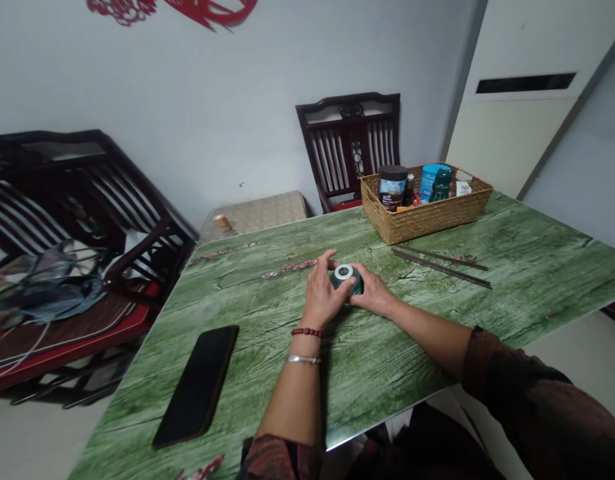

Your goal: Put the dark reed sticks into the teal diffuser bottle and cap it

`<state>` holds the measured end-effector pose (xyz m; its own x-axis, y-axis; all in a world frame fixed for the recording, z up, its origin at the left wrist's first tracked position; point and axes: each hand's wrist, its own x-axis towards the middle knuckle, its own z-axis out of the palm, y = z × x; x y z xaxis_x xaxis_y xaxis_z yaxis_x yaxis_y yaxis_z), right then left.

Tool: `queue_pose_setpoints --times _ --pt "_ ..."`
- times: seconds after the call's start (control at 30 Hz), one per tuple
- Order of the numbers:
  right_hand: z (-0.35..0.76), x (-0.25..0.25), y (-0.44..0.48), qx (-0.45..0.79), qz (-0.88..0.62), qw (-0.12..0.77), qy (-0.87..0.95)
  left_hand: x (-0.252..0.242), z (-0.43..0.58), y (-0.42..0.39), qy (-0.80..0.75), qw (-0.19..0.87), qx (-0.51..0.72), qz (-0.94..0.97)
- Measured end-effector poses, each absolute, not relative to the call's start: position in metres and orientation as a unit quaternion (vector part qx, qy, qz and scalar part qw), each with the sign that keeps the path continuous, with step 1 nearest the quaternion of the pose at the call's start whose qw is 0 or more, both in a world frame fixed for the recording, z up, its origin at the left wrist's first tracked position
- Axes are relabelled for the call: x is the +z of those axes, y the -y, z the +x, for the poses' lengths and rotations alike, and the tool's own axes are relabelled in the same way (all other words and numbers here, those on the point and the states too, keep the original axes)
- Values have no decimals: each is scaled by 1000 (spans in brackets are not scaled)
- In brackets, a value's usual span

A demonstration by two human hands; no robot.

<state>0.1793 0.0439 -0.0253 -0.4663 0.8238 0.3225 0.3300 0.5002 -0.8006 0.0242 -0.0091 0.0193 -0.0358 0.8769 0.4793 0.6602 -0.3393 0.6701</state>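
Observation:
A small dark-green bottle with a wide silver ring around its top [344,272] is between my two hands, low over the middle of the table. My left hand [323,288] curves around its left side, thumb across the front and index finger raised. From the right, my right hand [373,292] closes on the bottle with fingers and thumb. The bottle's base is partly hidden by my fingers. To the right, several thin dark-brown sticks [442,268] lie on the tabletop.
The green wood-patterned table [272,360] carries a black phone [197,387] at left. A wicker basket [427,223] at the back right holds jars and bottles. Dark wooden chairs stand behind [354,147] and at the left, the left one piled with bags.

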Motion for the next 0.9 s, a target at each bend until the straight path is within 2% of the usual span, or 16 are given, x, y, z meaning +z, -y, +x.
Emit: queue_pose_setpoints --times 0.1,0.3,0.5,0.7,0.9 --pt "178 -24 -44 335 -372 358 789 19 21 10 -511 188 443 712" --pt "178 -24 -44 333 -375 357 789 20 25 7 -597 97 464 647" --pt "178 -27 -45 337 -373 358 787 21 19 10 -517 160 455 707" --pt "177 -26 -45 338 -372 359 787 17 26 4 -597 54 466 651" --pt "177 -28 -46 330 -373 355 792 19 18 6 -545 113 453 697"
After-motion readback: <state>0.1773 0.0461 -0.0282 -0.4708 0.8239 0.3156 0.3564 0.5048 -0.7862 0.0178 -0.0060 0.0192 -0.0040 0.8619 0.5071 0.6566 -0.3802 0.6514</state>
